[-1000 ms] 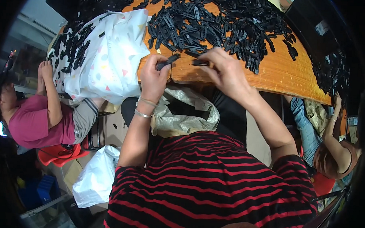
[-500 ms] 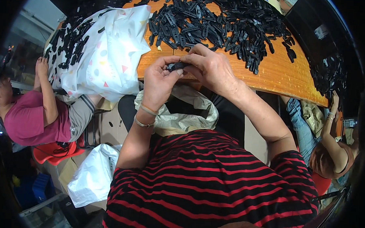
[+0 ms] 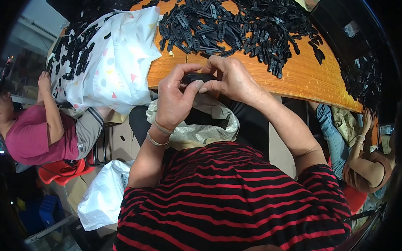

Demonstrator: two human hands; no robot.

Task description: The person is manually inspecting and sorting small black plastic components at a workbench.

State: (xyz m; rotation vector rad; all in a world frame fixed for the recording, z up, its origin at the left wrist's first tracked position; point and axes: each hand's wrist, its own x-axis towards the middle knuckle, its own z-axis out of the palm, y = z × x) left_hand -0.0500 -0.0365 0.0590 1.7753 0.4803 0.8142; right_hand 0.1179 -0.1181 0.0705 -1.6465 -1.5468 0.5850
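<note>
A small, elongated black plastic piece (image 3: 197,78) is pinched at the table's near edge between my two hands. My left hand (image 3: 173,95) grips its left part with thumb and fingers. From the right, my right hand (image 3: 236,78) closes thumb and fingertips on the other end. My fingers cover part of the piece, so its details cannot be made out. Just beyond lies a heap of long black plastic strips with holes (image 3: 195,28). Beside it, to the right, is a heap of shorter black plastic pieces (image 3: 272,44).
A pale woven sack (image 3: 178,133) lies open in my lap below the wooden table (image 3: 308,83). Patterned white plastic sheeting (image 3: 119,65) drapes the table's left side. Co-workers sit left (image 3: 28,139) and right (image 3: 363,171). A white bag (image 3: 101,197) stands on the floor.
My right hand has turned, its fingertips and thumb now pinching the piece's right end. More of the piece shows between my hands. The left co-worker's hand has shifted slightly lower.
</note>
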